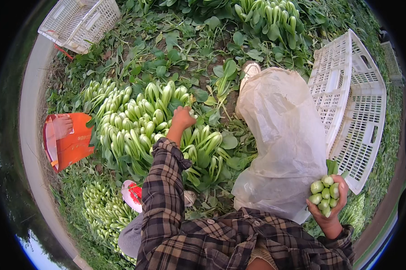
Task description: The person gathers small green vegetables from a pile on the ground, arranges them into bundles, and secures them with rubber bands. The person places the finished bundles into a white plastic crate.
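Observation:
My left hand [183, 118] reaches forward into a big pile of green bok choy [140, 126] on the ground and closes on a head at the pile's top. My right hand [332, 202] is at the lower right, shut on a bunch of several bok choy heads [325, 194], cut stem ends facing up. A clear plastic sheet [281, 139] covers my right leg between the two hands. My plaid sleeves [167, 193] come in from the lower edge.
A white plastic crate [353, 112] lies tilted on its side at the right, next to my right hand. Another white crate [79, 22] stands at the far left. An orange bag [72, 141] lies left of the pile. More bok choy [104, 209] lies at the lower left and far top [268, 18].

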{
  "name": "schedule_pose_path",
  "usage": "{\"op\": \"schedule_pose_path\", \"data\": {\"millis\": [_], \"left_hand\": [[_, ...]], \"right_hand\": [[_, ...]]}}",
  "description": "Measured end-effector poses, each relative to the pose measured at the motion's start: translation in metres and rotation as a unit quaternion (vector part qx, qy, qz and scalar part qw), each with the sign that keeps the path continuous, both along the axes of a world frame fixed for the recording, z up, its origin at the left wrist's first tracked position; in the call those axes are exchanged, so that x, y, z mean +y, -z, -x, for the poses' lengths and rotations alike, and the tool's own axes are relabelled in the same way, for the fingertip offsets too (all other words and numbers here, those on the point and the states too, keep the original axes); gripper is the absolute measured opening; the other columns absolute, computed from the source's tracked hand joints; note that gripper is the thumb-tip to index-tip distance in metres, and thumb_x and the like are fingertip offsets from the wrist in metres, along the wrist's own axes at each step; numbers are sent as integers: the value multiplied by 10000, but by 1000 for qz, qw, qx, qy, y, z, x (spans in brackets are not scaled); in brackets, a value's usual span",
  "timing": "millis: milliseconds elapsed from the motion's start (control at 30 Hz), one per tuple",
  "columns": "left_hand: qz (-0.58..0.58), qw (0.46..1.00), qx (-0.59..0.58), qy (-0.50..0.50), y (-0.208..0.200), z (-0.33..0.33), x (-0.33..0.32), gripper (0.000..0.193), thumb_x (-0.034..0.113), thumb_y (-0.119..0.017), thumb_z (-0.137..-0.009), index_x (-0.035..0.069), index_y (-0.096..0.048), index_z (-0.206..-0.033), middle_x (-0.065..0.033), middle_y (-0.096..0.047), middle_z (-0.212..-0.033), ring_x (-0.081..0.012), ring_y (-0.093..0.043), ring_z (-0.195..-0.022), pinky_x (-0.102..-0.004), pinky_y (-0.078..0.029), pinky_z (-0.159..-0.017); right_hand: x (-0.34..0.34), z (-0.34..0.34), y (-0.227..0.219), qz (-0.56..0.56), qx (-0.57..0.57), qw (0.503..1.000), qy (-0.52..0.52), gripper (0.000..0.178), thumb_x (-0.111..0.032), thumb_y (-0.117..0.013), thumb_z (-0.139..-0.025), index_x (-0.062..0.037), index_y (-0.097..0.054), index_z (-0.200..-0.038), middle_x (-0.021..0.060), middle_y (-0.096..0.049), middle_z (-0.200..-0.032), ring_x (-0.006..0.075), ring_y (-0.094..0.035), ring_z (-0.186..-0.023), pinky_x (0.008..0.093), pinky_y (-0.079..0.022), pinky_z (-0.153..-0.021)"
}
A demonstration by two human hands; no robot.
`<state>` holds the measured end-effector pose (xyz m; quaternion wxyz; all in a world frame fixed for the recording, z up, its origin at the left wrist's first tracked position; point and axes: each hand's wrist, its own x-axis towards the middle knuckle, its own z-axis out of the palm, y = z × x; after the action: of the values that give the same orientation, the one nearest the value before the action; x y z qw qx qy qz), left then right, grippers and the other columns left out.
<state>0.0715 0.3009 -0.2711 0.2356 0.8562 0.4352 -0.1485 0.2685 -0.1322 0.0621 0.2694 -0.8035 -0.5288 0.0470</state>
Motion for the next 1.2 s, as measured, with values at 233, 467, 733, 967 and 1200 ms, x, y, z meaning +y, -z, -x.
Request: {"op": "schedule_pose_path", "data": {"millis": [233, 467, 733, 967, 1200], "left_hand": [[84, 996, -24, 13, -10, 0, -3, 525, 229, -737, -598, 138, -597, -1096, -197, -553, -1071, -386, -542, -1010, -432, -457, -880], [197, 974, -109, -31, -19, 4, -11, 357, 121, -699, -646, 136, -622, -994, -104, -629, -1003, -281, -598, -872, -342, -474, -804], [205, 812, -462, -292, -100, 20, 15, 289, 39, -708, -773, 44, -647, -1055, -10, -606, -1120, -106, -560, -959, -247, -441, -865], [388, 632, -642, -195, -263, -6, -25, 418, 62, -685, -804, 18, -526, -1187, -88, -620, -1049, -206, -613, -949, -353, -498, -897], [606, 615, -481, -154, -314, -41, -219, 354, 23, -719, -784, 21, -580, -1109, -39, -625, -1006, -129, -601, -892, -260, -488, -818]], "right_hand": [[-2, 2, 5, -17, -7, 1000, 10, 922, -298, -785, -761, -100, -171, -1419, 240, -421, -1255, 343, -485, -1091, 467, -418, -920], [-2, 8, 7, -30, -16, 999, 16, 872, -293, -741, -812, -106, -148, -1423, 249, -365, -1316, 348, -478, -1126, 449, -425, -950], [1, 11, 10, -46, -22, 999, 18, 852, -225, -749, -792, -88, -171, -1403, 241, -367, -1324, 345, -457, -1154, 443, -402, -973], [-2, 12, -5, -35, -5, 999, -22, 836, -285, -716, -775, -41, -226, -1406, 252, -336, -1359, 399, -399, -1213, 499, -350, -1002], [-3, 3, -21, -57, 31, 998, -23, 752, -294, -701, -825, -34, -286, -1396, 215, -366, -1400, 374, -407, -1256, 440, -335, -1040]]}}
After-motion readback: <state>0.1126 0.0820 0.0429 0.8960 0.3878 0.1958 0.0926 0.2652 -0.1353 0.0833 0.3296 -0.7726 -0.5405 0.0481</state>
